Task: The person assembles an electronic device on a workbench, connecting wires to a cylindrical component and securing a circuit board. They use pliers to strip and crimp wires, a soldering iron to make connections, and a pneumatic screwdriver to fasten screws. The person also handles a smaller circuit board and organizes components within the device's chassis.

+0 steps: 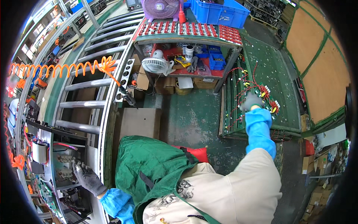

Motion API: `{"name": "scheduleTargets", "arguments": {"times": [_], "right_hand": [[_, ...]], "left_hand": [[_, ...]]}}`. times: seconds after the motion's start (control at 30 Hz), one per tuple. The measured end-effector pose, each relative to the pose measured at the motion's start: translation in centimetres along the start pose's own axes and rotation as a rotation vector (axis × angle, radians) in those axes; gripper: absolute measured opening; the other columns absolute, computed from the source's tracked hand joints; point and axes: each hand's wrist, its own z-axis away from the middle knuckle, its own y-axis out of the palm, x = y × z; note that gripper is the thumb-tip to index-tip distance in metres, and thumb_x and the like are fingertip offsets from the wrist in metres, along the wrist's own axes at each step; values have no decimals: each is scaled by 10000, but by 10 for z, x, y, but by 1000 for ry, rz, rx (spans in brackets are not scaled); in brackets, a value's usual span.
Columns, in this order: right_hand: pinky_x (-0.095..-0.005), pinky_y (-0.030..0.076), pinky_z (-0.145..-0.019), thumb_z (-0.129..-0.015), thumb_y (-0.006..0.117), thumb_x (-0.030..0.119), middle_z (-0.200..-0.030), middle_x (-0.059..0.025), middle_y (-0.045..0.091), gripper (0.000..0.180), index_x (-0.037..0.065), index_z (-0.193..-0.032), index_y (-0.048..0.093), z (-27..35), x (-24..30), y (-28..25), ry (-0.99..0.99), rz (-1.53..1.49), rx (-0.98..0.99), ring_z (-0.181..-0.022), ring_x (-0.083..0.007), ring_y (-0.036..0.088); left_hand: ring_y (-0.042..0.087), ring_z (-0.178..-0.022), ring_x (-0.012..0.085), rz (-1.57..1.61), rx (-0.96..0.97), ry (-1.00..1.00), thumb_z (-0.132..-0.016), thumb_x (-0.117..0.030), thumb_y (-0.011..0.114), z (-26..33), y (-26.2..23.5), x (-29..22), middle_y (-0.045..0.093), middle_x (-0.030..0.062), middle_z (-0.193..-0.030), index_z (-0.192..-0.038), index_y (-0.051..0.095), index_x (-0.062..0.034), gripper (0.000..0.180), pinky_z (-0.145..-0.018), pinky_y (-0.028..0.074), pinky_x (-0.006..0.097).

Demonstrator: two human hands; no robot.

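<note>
My left hand point(90, 180), in a grey glove with a blue sleeve cover, rests at the edge of an open metal equipment case point(71, 149) beside the rollers. Its fingers stretch toward the parts inside, and nothing shows in them. My right hand point(253, 102), gloved in dark grey, reaches far forward to the right into a pile of red-and-black wire leads with small green boards and yellow parts point(264, 92). The back of the hand hides its fingers. That pile lies on a green-topped bench point(278, 71).
A roller conveyor point(84, 104) runs along my left, with a hanging screwdriver point(126, 96) on an orange coiled hose point(59, 71). Ahead stands a shelved workbench point(164, 39) carrying red-and-white part rows point(197, 29), a purple fan point(161, 8) and a blue crate point(220, 14).
</note>
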Motion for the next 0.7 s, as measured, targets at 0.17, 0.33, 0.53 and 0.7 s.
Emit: {"name": "scheduleTargets", "arguments": {"times": [0.17, 0.33, 0.53, 0.7], "right_hand": [[-594, 486, -787, -905, 522, 231, -1326, -87, 418, 458, 260, -1351, 421, 3, -7, 39, 118, 176, 0, -1249, -352, 365], [-523, 488, -823, -857, 570, 223, -1196, -112, 536, 420, 217, -1270, 493, -29, -33, 54, 147, 5, -245, -1127, -311, 514], [-482, 473, -879, -778, 552, 242, -1135, -191, 612, 434, 186, -1209, 548, -5, -47, -15, -48, -428, -742, -1055, -382, 587], [-451, 490, -775, -722, 585, 35, -998, -132, 623, 552, 165, -1253, 509, 83, 28, -106, -231, -498, -838, -915, -337, 600]], "left_hand": [[548, -846, 88, -18, -51, -27, -961, -159, 490, 4, 23, 4, 589, 40, -1033, -1273, 500, -49, 331, -724, 461, 208], [549, -788, 65, -102, -29, -15, -968, -171, 483, 6, 34, -1, 582, 19, -992, -1254, 507, -62, 307, -671, 459, 186], [545, -758, 53, -94, -39, -31, -962, -153, 479, 6, 43, -1, 582, 16, -953, -1247, 511, -58, 302, -634, 460, 182], [514, -690, 52, -121, 80, -82, -902, -103, 521, 14, 41, 11, 571, 22, -885, -1231, 515, -27, 338, -588, 438, 181]]}}
